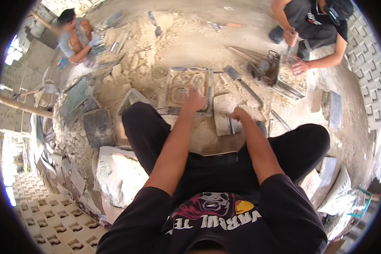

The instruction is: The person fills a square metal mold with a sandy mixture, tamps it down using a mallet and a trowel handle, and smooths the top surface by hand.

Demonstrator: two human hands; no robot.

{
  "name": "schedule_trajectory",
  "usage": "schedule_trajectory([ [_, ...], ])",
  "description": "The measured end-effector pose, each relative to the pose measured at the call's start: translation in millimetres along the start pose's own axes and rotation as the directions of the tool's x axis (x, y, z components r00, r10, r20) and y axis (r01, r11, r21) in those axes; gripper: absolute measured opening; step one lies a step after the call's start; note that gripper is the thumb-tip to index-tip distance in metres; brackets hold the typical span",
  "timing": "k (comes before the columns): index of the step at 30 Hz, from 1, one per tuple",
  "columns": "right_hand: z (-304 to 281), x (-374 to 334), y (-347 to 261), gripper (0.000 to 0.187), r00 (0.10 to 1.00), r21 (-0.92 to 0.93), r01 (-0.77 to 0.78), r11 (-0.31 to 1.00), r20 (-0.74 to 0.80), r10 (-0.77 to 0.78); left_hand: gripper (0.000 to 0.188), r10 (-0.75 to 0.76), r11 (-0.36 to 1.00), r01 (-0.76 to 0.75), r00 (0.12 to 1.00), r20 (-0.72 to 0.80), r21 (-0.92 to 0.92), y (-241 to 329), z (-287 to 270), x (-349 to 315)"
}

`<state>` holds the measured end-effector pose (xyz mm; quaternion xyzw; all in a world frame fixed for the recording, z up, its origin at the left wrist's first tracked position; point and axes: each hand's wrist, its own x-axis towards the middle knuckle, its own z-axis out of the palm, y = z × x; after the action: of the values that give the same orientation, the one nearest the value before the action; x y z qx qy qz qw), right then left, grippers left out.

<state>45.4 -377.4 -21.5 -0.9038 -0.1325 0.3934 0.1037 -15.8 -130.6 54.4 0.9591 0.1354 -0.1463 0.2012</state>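
Note:
A square mould frame (168,91) with dark edges sits on the ground in front of me, packed with tan sand that bears rounded impressions. My left hand (193,101) is over the near right part of this sand, its fingers blurred against it. Right of the frame lies a pale flat board (221,111) dusted with sand. Above its right side my right hand (238,114) is curled closed. A thin dark strip (231,125) shows just under these fingers; whether they grip it, I cannot tell.
Beyond the board lies a flat-bladed trowel (243,84). At the far right a co-worker (315,34) handles a tool at another sand-filled box (293,80); another person (77,40) crouches at far left. Dark slabs (98,127) and a white block (118,171) stand on my left.

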Motion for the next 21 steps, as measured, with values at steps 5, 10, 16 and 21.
schedule_trajectory([
  [5, 55, 3, 6, 0.066, 0.938, 0.388, -0.045, 0.92, -0.301, 0.173, 0.074, 0.077, 0.988, -0.086, 0.994, -0.076, -0.127, 26, -11, 4],
  [10, 0, 5, 33, 0.059, 0.841, -0.049, 0.054, 0.997, -0.536, -0.072, 0.073, 0.111, 0.974, -0.132, 0.986, -0.124, -0.182, 36, -13, 5],
  [16, -106, -40, 13, 0.053, 0.86, 0.012, -0.007, 1.0, -0.51, 0.012, 0.071, 0.053, 0.95, -0.143, 0.949, -0.31, -0.278, -9, 15, 19],
  [21, -183, -64, -21, 0.054, 0.745, -0.116, -0.02, 0.993, -0.664, -0.063, 0.072, -0.112, 0.926, -0.061, 0.898, -0.426, -0.372, -16, 0, 23],
])
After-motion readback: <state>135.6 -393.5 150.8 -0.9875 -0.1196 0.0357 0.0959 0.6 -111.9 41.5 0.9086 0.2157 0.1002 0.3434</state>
